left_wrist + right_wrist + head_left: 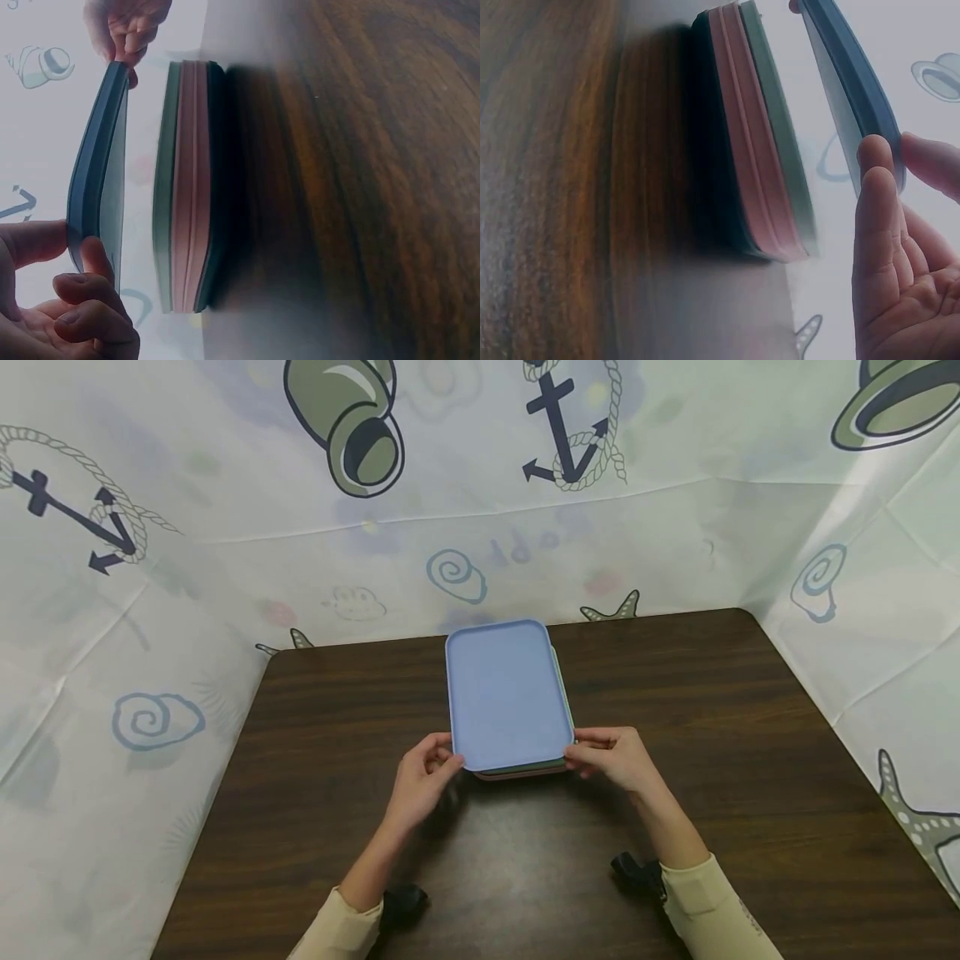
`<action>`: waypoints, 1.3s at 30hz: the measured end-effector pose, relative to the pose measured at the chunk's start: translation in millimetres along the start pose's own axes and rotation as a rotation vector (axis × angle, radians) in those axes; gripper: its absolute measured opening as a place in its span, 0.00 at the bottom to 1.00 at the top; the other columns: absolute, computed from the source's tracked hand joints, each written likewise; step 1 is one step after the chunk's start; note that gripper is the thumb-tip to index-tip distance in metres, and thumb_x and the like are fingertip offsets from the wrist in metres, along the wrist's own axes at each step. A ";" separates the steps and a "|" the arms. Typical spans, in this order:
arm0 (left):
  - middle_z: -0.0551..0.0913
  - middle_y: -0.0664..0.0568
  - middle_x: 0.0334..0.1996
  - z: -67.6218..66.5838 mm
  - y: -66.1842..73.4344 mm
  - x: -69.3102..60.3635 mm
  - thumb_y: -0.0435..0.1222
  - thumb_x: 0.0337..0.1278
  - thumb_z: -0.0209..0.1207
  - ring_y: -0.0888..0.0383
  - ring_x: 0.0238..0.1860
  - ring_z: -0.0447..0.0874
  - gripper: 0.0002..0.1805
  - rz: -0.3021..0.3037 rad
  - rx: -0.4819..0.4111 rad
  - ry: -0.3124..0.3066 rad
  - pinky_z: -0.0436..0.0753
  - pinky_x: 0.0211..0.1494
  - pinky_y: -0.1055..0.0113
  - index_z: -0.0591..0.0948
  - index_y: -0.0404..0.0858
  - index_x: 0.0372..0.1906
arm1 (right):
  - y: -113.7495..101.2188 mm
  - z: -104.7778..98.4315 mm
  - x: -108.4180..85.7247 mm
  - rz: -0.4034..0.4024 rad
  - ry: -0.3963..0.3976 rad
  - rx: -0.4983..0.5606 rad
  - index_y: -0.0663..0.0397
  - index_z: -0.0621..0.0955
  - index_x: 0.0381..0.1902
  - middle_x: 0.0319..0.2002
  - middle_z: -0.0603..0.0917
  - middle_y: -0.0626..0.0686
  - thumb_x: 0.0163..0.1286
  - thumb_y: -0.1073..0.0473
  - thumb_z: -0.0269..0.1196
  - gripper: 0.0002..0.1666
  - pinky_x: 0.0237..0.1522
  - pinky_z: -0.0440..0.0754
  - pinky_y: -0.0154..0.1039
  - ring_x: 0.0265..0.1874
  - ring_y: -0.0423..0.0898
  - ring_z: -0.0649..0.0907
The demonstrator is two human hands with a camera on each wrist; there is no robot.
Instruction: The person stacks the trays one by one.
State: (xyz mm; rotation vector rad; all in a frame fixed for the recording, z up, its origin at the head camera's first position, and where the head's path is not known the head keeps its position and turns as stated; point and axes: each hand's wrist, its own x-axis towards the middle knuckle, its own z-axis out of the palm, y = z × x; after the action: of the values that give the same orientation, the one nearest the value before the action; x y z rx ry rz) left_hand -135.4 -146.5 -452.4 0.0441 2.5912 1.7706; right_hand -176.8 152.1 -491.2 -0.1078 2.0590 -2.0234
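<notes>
A light blue rectangular tray [510, 693] with rounded corners and a low rim is held level between both hands. My left hand [422, 781] pinches its near left corner between thumb and fingers. At the near right corner, my right hand [611, 756] pinches the rim the same way. Below it, a stack of similar trays [191, 187] lies on the table: green on top, pink in the middle, a dark one at the bottom. Both wrist views show a gap between the blue tray and this stack. From the head view, the blue tray hides most of the stack.
The dark wood-grain table [337, 718] has its far edge just behind the stack. A pale printed cloth [480, 527] with anchors, shells and starfish hangs behind the table and along both sides. Black wrist straps [637, 870] show below the hands.
</notes>
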 end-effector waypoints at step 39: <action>0.82 0.51 0.29 20.4 -54.9 25.5 0.35 0.60 0.64 0.60 0.20 0.71 0.19 0.045 0.160 0.052 0.69 0.23 0.68 0.82 0.32 0.55 | 17.9 -3.4 6.6 0.100 0.068 -0.007 0.76 0.80 0.52 0.31 0.88 0.58 0.60 0.66 0.70 0.24 0.27 0.84 0.38 0.27 0.45 0.87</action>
State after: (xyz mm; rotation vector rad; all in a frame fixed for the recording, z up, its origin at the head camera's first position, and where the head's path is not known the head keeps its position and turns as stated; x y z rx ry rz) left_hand -161.7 -146.8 -510.6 0.0575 2.7844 1.5938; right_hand -181.7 154.5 -509.7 0.0617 2.0682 -1.9863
